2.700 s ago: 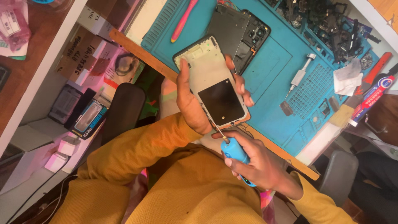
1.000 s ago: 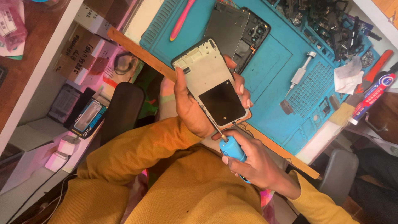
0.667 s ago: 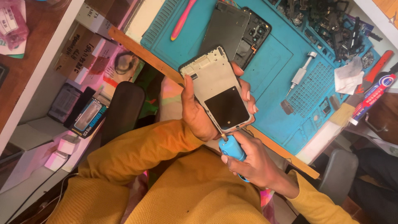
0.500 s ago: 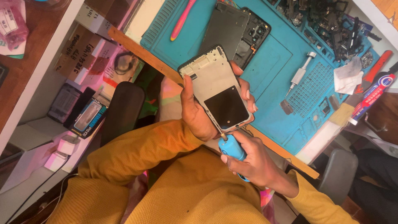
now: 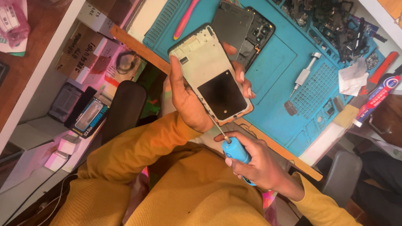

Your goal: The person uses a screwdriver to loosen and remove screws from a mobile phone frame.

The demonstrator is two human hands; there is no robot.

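Left hand (image 5: 190, 98) is wrapped around the phone frame (image 5: 211, 75), thumb along one long edge, fingertips (image 5: 242, 77) curled over the other; frame held in the air just above the near edge of the blue work mat (image 5: 276, 62), inner side up, dark rectangular patch in its lower half. Right hand (image 5: 259, 165) is closed in a fist on the blue-handled screwdriver (image 5: 234, 148), thin shaft running up to the frame's lower corner. Judgement: frame is light, thin, stiff but easy to flex or crack, edges fairly slick; grip by the long side rails as now, keep pressure off the dark patch, keep tip load low at the corner. On the mat beyond the frame: a second opened phone body (image 5: 247, 29) with dark internals, pink pry tool (image 5: 186, 19), silver driver (image 5: 303, 79). Right of the mat: crumpled white tissue (image 5: 354, 77), red-and-blue printed tube (image 5: 379, 98). Left of the mat, on shelves: brown cardboard boxes (image 5: 79, 52) with printed text, dark blister pack (image 5: 88, 117) with a blue-edged window, small white boxes (image 5: 63, 152), pink printed bag (image 5: 14, 23) top left.
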